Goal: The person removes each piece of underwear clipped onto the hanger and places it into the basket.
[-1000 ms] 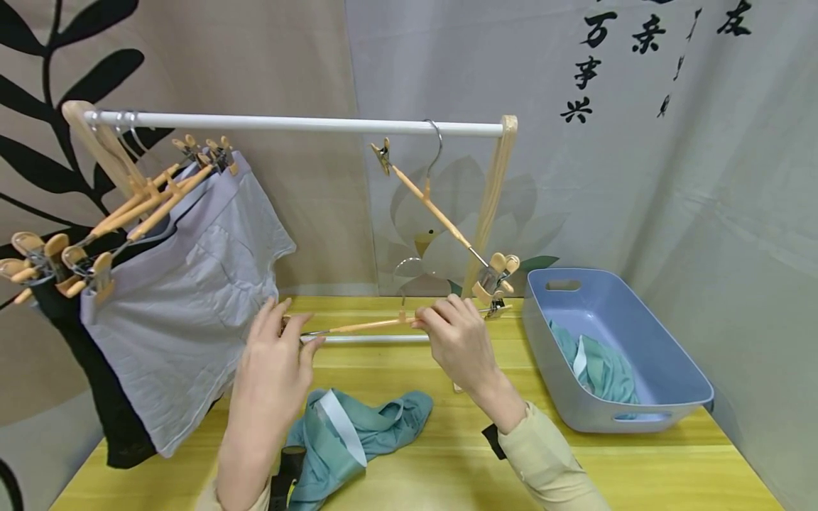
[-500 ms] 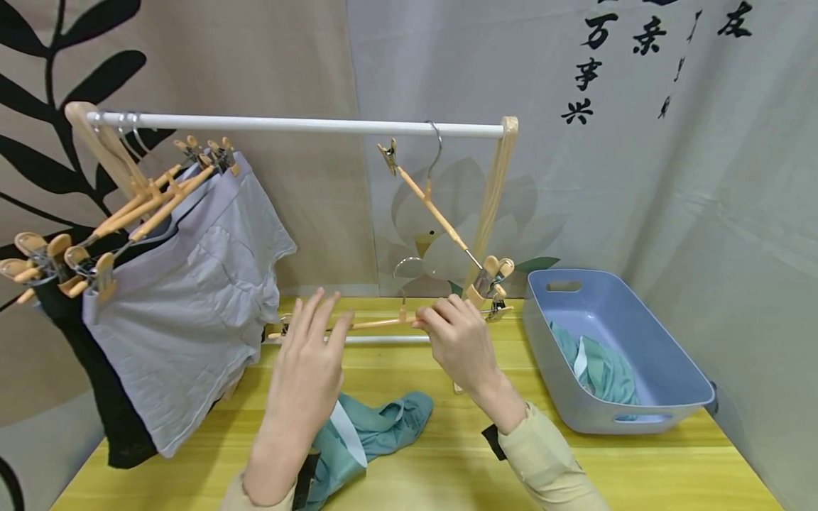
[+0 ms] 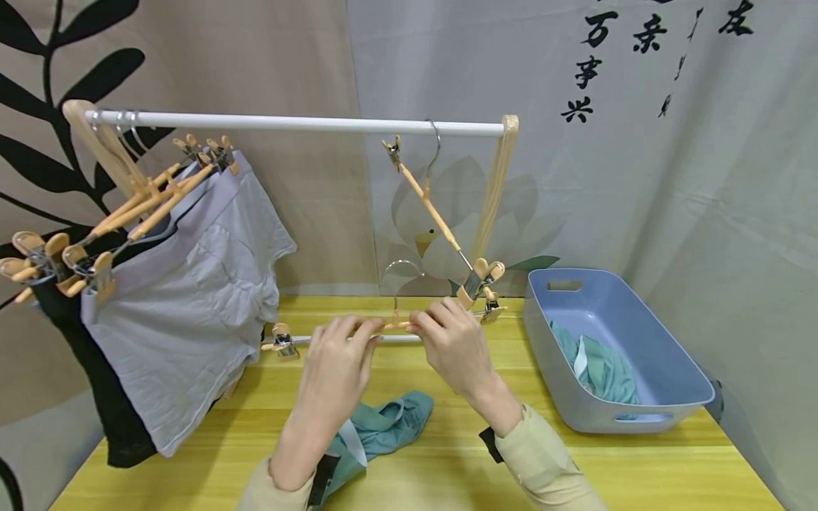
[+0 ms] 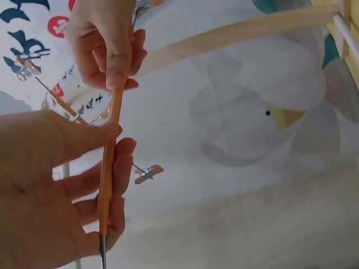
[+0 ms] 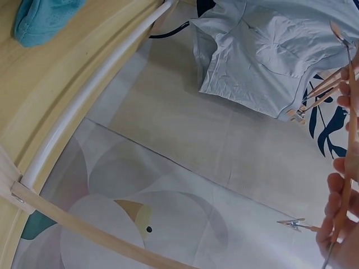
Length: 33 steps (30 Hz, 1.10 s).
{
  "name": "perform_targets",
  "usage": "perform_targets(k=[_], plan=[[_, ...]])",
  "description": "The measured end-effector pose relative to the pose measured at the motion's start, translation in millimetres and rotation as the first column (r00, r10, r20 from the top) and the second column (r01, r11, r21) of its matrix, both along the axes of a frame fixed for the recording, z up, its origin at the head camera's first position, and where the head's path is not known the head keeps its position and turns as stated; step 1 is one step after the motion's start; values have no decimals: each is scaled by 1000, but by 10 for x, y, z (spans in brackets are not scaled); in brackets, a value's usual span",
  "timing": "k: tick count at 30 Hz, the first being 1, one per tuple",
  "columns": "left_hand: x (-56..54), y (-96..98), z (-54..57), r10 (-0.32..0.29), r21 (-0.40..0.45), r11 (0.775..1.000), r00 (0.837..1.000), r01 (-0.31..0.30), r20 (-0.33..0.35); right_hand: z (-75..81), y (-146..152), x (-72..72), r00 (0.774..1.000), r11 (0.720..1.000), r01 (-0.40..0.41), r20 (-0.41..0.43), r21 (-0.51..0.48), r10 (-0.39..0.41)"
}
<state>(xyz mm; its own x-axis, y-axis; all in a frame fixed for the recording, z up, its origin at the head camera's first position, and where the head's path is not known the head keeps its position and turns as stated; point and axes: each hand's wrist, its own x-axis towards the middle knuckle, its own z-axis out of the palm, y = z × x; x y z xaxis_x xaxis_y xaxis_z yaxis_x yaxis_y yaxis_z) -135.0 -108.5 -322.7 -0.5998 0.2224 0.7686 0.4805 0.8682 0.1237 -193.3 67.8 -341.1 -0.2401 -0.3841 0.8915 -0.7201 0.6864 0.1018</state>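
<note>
Level over the table, both hands hold a wooden clip hanger [image 3: 397, 325] by its bar, its wire hook upright. My left hand [image 3: 339, 372] grips the bar left of the hook. In the left wrist view its thumb lies on one side of the bar [image 4: 110, 151] and its fingers on the other. My right hand [image 3: 455, 348] pinches the bar right of the hook. One metal clip [image 3: 283, 342] shows past the left hand, with no cloth in it. Below the hands lies a crumpled teal garment [image 3: 393, 426], partly hidden by the left forearm.
A rack with a white rail [image 3: 287, 123] stands behind. Grey shorts [image 3: 192, 305] and a black garment [image 3: 96, 397] hang at its left; a bare clip hanger [image 3: 434, 213] hangs at its right. A blue basket [image 3: 671, 408] with teal cloth [image 3: 603, 369] stands on the right.
The left hand has moved right along the hanger from its left end, first spreading its fingers, and now grips near the hook. The right hand has stayed nearly in place.
</note>
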Motion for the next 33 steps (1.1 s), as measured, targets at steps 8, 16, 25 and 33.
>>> perform_targets(k=[8,16,25,33], plan=[[-9,11,-22,-7,143,990,999,-1,50,-27,-44,14,999,1000,-17,-42,-19,16],[-5,-27,-9,4,172,985,998,-15,61,-133,-167,85,964,993,-100,-254,-65,81],[0,-101,42,33,186,982,997,-46,70,-623,-584,272,929,943,-139,370,301,19],[11,-120,36,34,188,981,996,-49,86,-928,-956,417,597,692,-333,712,640,-371]])
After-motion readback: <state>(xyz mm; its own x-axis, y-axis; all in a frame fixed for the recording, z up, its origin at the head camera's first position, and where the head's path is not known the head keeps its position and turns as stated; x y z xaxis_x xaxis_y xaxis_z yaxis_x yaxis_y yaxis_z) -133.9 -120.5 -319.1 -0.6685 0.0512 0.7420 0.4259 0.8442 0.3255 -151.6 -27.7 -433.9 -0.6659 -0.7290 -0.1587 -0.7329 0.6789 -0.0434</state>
